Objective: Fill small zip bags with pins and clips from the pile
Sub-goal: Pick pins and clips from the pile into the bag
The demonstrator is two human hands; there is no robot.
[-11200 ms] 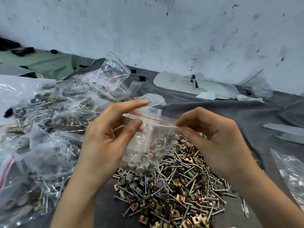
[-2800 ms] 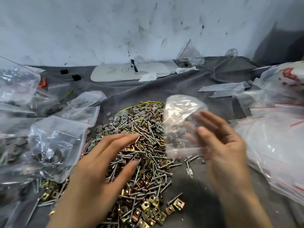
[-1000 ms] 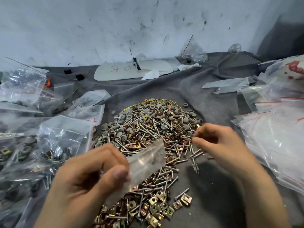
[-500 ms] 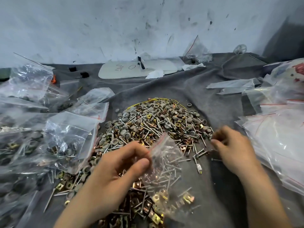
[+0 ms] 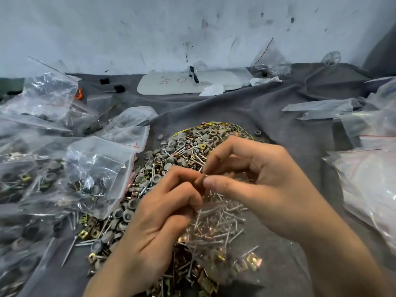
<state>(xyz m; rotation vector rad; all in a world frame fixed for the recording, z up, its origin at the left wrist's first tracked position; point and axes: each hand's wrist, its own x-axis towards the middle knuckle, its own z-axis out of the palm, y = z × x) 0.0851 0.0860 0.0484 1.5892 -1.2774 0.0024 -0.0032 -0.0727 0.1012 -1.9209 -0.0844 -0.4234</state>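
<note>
Grey cloth [image 5: 267, 116] covers the whole work surface, with a scuffed white wall [image 5: 150, 28] behind it; a heap of filled bags [image 5: 64, 172] crowds the left side, and a stack of flat, empty bags [image 5: 368, 185] lies on the right; a pale board [image 5: 184, 82] with handwriting rests at the back. Between the two heaps sits the pile [image 5: 171, 159] of silver pins, brassy square clips and grey round caps. Both hands meet just above this pile; the left hand [image 5: 154, 228] has its fingers curled and the right hand [image 5: 267, 183] closes thumb against forefinger, and each pinches the top edge of one small zip bag [image 5: 214, 228], which hangs clear below them over the near part of the pile. Pins show through the plastic; whether any lie inside it cannot be told. The step in hand looks like parting the bag's mouth; next, one hand would need to hold that mouth open while the other lets go and gathers pins and clips to drop in.
</note>
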